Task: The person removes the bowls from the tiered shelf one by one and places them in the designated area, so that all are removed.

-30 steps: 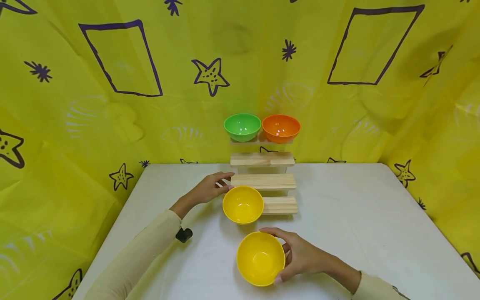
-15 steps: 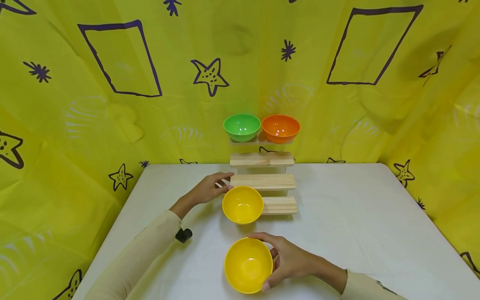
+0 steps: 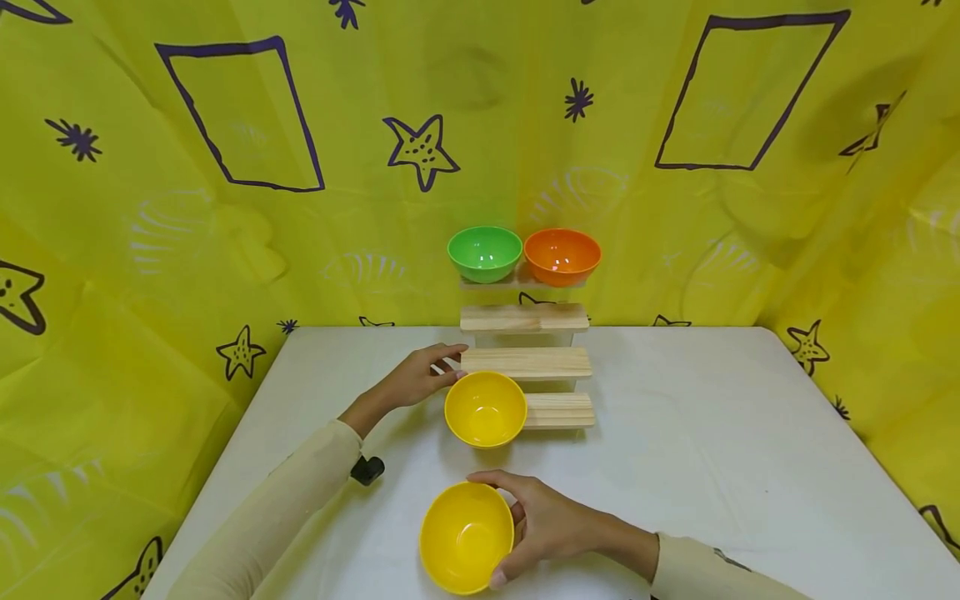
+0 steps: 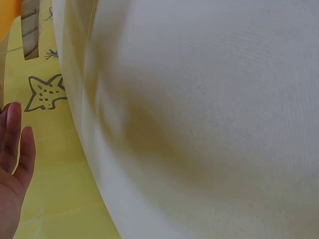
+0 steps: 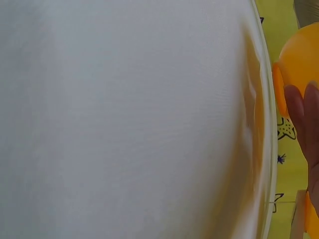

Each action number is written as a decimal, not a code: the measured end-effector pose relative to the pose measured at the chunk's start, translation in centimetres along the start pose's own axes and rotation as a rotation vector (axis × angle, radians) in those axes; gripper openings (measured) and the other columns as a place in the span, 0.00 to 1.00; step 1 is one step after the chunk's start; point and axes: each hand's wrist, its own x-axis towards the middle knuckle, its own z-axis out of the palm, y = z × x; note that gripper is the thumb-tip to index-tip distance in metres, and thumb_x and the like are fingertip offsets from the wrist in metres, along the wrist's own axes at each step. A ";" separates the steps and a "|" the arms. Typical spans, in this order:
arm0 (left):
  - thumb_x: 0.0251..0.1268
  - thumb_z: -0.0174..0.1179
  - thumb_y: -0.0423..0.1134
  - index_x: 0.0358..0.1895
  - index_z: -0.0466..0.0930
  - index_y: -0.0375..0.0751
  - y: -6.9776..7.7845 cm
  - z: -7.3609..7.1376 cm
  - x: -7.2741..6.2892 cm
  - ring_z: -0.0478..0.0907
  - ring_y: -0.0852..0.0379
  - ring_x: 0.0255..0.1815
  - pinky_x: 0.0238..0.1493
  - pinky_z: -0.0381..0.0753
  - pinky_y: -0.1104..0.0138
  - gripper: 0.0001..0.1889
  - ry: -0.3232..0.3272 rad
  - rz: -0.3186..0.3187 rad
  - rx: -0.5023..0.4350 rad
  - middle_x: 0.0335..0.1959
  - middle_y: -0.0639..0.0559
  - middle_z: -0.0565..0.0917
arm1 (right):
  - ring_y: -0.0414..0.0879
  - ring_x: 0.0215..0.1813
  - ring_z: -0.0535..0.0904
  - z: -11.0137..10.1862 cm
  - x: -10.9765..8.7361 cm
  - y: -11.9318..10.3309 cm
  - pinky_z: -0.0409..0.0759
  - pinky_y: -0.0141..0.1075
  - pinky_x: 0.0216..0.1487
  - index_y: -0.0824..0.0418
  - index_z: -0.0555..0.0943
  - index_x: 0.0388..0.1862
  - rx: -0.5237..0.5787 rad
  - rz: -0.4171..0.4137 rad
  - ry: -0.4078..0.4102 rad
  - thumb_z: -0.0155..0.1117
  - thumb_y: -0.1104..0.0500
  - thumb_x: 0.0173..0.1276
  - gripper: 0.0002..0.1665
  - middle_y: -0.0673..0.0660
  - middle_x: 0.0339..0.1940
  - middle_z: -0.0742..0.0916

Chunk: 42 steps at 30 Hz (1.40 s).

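in front of the stepped rack of pale wood [image 3: 527,363], slightly toward its left, the right hand [image 3: 551,521] holds a round glossy yellow bowl [image 3: 467,540], the fingers curved around the rim. at the rack's left end, the left hand [image 3: 412,379] has its fingers partly spread; whether they grip it cannot be told. another round yellow bowl [image 3: 486,412] is at the rack's lowest step, on the left.
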 end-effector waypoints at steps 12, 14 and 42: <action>0.75 0.59 0.42 0.74 0.68 0.40 0.1 -0.1 -0.2 0.83 0.47 0.54 0.55 0.84 0.59 0.28 -0.005 0.001 0.000 0.59 0.41 0.79 | 0.37 0.40 0.86 1.2 2.8 0.0 0.84 0.29 0.47 0.57 0.63 0.77 -0.111 -0.008 0.018 0.85 0.57 0.49 0.58 0.55 0.73 0.72; 0.75 0.59 0.43 0.74 0.68 0.40 0.1 -0.1 -0.2 0.83 0.47 0.54 0.55 0.84 0.59 0.28 -0.006 0.003 0.007 0.59 0.41 0.79 | 0.37 0.41 0.85 1.3 3.1 0.0 0.84 0.29 0.48 0.57 0.63 0.77 -0.127 -0.014 0.016 0.84 0.55 0.50 0.58 0.54 0.73 0.71; 0.75 0.59 0.42 0.73 0.68 0.37 -0.1 -0.1 0.0 0.83 0.46 0.53 0.54 0.84 0.58 0.27 -0.003 0.039 -0.006 0.57 0.40 0.79 | 0.32 0.58 0.76 2.3 5.8 -0.3 0.72 0.30 0.66 0.56 0.59 0.79 -0.309 0.015 0.047 0.86 0.48 0.47 0.64 0.48 0.69 0.76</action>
